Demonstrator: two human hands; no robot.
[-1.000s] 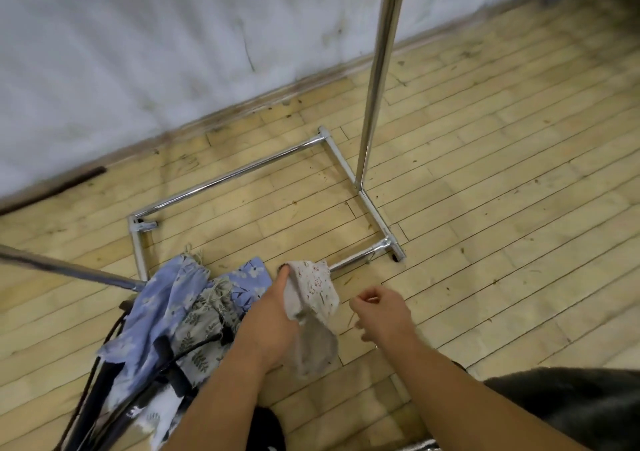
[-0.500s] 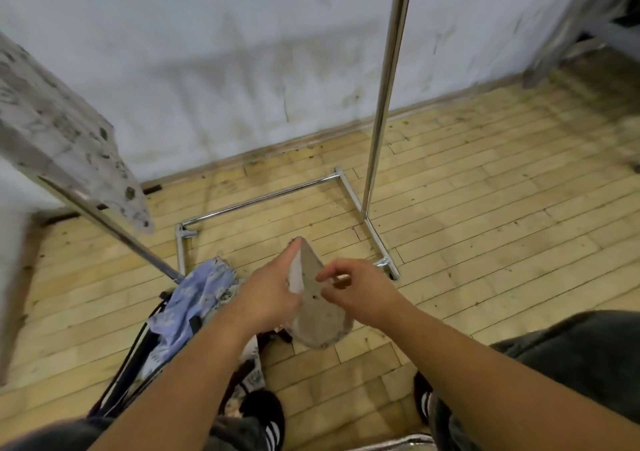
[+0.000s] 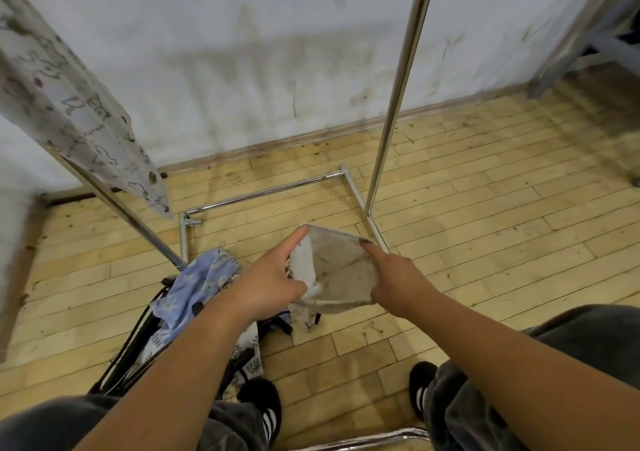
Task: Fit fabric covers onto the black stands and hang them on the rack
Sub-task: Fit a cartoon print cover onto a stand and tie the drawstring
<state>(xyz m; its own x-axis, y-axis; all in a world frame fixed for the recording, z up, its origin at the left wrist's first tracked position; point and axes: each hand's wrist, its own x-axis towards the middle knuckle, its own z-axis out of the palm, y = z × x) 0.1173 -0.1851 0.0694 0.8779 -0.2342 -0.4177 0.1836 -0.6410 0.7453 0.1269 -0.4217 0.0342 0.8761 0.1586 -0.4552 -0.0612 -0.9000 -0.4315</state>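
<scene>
Grip: left hand (image 3: 268,284) and right hand (image 3: 398,282) both pinch the pale printed fabric cover (image 3: 341,270) near the chrome tube rack (image 3: 394,104) base. It was bunched in left only, now stretched open, ready for thin black stands (image 3: 136,338) near-left.

Bare forearms (image 3: 173,357), dark grey trousers (image 3: 575,343), black shoes (image 3: 260,402) with white stripes.

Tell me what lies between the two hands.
The pale cover, held open by the left hand and the right hand, as the head view shows.
</scene>
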